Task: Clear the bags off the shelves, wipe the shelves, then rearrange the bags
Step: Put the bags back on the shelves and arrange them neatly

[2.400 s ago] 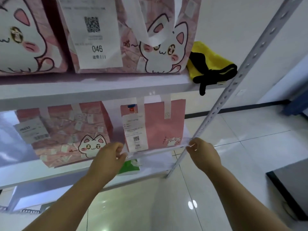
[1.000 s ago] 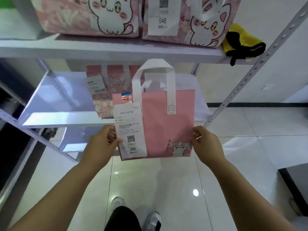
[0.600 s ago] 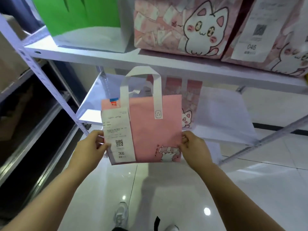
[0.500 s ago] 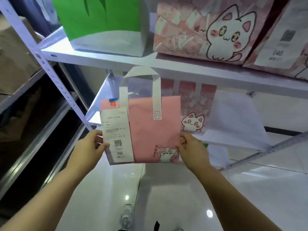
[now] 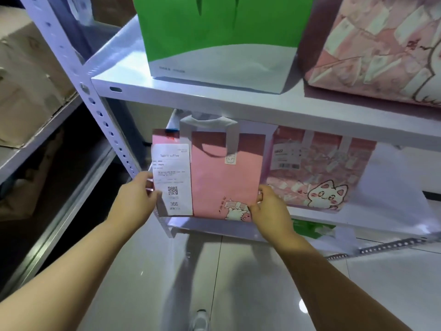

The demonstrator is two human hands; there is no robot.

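My left hand (image 5: pixel 136 201) pinches the pink bag (image 5: pixel 222 182) at the receipt (image 5: pixel 173 180) edge, my right hand (image 5: pixel 269 209) grips its lower right corner; the bag is upright at the left end of the shelf (image 5: pixel 214 226), just beside the cat-print bag (image 5: pixel 317 173)

Order pickup/storage rm: metal racks (image 5: pixel 216 101) w/ receipt-tagged takeaway bags (image 5: pixel 214 185), cardboard boxes (image 5: pixel 26 82).

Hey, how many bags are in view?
4. Upper shelf: a green-and-white bag and a pink cat-print bag. At the lower shelf: a plain pink bag gripped by the left hand and right hand, and a second cat-print bag to its right. Something green beneath may be a fifth.
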